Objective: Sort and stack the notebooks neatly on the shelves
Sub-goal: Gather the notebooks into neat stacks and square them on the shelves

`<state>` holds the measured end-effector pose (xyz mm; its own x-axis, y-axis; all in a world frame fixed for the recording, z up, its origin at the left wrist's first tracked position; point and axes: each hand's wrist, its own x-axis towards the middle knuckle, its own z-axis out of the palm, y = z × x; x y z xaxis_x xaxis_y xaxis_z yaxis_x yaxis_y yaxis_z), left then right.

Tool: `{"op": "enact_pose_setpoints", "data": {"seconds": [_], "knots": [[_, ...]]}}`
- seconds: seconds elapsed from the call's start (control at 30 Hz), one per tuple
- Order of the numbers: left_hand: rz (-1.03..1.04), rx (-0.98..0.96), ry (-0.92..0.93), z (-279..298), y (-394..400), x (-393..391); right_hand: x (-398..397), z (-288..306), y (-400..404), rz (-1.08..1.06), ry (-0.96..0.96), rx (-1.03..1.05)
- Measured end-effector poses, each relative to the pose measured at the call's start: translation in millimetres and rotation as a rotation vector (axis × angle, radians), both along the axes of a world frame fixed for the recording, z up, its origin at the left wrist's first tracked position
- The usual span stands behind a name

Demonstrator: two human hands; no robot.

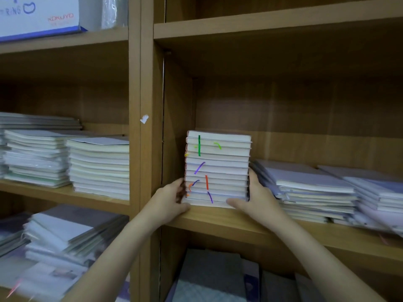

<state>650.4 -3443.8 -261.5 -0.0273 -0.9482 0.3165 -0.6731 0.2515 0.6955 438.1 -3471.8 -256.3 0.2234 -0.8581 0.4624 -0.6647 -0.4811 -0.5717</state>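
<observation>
Gripping a tall stack of notebooks [217,168] from both sides, the two hands meet at the front edge of a wooden shelf [246,223] just right of centre in the head view. The left hand [169,201] clasps the stack's lower left corner at about 9 o'clock of the pile, thumb along the bottom front edge. The right hand [254,198] holds the lower right side at 3 o'clock, fingers up the side and thumb laid across the bottom front. The stack stands upright on the shelf, close to the upright panel [150,127] on its left; coloured ribbon markers hang over its page edges.

At 3 o'clock of the stack, touching or just beside it, lie lower piles of wrapped notebooks [316,192]. At 9 o'clock, beyond the panel, more notebook piles [65,162] sit on the neighbouring shelf. At 11 o'clock, a white and blue box [37,16] rests on the shelf above.
</observation>
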Motion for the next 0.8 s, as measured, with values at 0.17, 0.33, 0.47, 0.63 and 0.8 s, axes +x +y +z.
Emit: {"op": "enact_pose_setpoints", "data": {"seconds": [0.17, 0.33, 0.47, 0.63, 0.8], "knots": [[0.057, 0.01, 0.022, 2.3, -6.7, -1.3, 0.3, -1.7, 2.2, -0.128, 0.176, 0.048], [0.096, -0.05, -0.017, -1.1, -8.0, -3.5, -4.6, -2.9, -3.0, -0.152, 0.2, 0.0], [0.145, -0.133, -0.073, -5.6, -5.2, -6.1, -6.7, -1.9, -3.5, -0.095, 0.173, -0.002], [0.166, -0.222, -0.067, -11.8, -0.6, -5.4, -11.3, -3.1, -7.5, -0.02, 0.082, 0.013], [0.249, -0.302, -0.021, -20.0, 8.6, -10.0, -13.3, -1.9, -4.7, 0.015, -0.023, 0.015]]}}
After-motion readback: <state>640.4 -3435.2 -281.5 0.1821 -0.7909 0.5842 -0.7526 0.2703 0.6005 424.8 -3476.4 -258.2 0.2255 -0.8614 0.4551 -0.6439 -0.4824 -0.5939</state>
